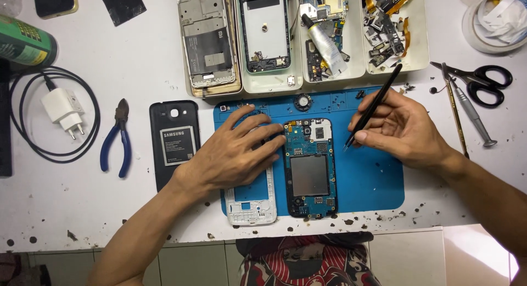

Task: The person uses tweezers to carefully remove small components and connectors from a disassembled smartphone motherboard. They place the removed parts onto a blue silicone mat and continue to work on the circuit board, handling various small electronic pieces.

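An opened phone (310,168) with its blue circuit board bare lies on a blue work mat (368,176). My left hand (233,151) rests flat beside it, fingers spread over a white phone frame (251,206) and touching the phone's left edge. My right hand (398,126) grips black tweezers (373,106), tip pointing down just right of the phone's upper corner.
A black back cover with a battery (175,143) and blue-handled pliers (117,140) lie left of the mat. White trays of phone parts (302,33) stand behind. Scissors (480,80), a screwdriver (471,110), tape rolls (494,17), a white charger (63,110) and a green can (24,44) lie around.
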